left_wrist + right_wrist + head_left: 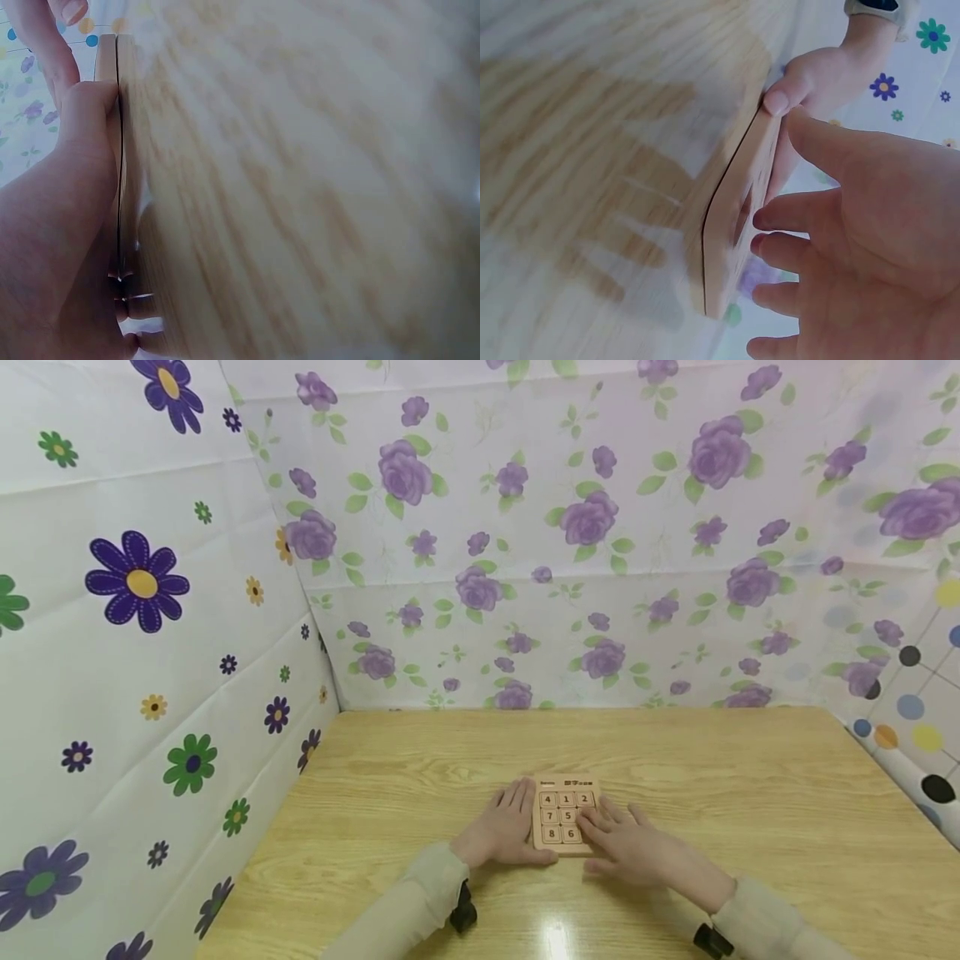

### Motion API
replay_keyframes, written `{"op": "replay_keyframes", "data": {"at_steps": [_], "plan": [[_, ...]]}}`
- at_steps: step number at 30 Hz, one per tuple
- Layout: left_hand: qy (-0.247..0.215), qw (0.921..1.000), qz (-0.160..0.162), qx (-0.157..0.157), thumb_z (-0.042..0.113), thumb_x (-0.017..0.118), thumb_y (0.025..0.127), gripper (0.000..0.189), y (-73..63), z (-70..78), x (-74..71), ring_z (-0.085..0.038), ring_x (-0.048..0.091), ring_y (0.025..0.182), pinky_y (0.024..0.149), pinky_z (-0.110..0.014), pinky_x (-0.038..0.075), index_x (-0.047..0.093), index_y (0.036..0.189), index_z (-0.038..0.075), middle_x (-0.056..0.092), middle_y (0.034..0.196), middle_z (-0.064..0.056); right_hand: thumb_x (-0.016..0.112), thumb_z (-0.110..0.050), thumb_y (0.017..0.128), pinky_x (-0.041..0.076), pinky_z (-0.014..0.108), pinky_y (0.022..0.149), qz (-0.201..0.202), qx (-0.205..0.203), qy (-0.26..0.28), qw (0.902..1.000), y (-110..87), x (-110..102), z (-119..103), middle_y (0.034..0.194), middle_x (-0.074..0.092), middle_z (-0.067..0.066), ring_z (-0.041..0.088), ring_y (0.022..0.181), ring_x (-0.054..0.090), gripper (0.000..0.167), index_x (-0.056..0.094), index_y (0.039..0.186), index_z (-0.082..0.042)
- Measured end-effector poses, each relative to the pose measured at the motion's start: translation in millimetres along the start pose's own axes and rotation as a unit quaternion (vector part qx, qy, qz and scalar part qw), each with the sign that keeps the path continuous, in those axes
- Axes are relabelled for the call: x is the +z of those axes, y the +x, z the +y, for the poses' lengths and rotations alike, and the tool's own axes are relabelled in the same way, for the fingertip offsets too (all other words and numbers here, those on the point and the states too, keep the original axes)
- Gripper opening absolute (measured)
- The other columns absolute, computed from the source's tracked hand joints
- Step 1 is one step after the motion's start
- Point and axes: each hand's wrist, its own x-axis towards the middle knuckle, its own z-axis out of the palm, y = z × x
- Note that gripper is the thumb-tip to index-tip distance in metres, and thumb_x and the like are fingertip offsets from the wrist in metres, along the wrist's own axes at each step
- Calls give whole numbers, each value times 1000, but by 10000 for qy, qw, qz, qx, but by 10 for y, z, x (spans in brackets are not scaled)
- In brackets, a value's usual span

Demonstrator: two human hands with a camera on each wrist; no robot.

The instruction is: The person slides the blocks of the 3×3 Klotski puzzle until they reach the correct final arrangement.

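Observation:
A wooden number sliding puzzle [566,782] lies flat on the table. Its top row of tiles reads 4, 1, 2; below at the left are 7, 5 and 8, 6. My left hand [501,828] rests along the puzzle's left side, fingers straight, with the thumb against its near edge. From the right, my right hand [633,847] reaches over the board, fingertips on the tiles and thumb off the near edge. It hides the right column below the 2. In the right wrist view, the right hand's fingers [780,251] are spread and slightly bent at the board's face.
The wood-grain table [420,743] extends around the puzzle. A white curtain with purple flowers [480,585] hangs behind its far edge, and a daisy-print curtain [247,693] stands along the left. Dotted cloth [918,706] borders the right side. Black straps with small devices [463,910] sit at both wrists.

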Motion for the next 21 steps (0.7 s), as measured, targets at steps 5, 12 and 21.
{"op": "replay_keyframes", "data": {"at_steps": [5,12,21], "plan": [[-30,10000,-42,10,85,41,78,120,-9,1,-10,-28,9,151,123,-44,20,1,155,1,4,163,-16,50,-53,94,14,68,115,-160,-102,-59,9998,-16,15,-72,158,29,10,40,148,16,72,36,150,-9],[62,10000,-17,-2,85,41,78,121,-8,3,-11,-29,9,151,123,-43,19,2,155,1,5,163,-17,50,-53,94,17,69,114,-125,-331,-41,9994,-43,34,-120,157,33,8,40,147,19,71,37,149,-10],[85,9999,-49,-52,85,40,78,120,2,5,2,-27,8,152,123,-43,20,1,155,2,4,163,-16,51,-52,95,19,71,112,-168,-515,102,9985,-82,60,-122,157,33,10,40,147,19,72,36,150,-8]]}}
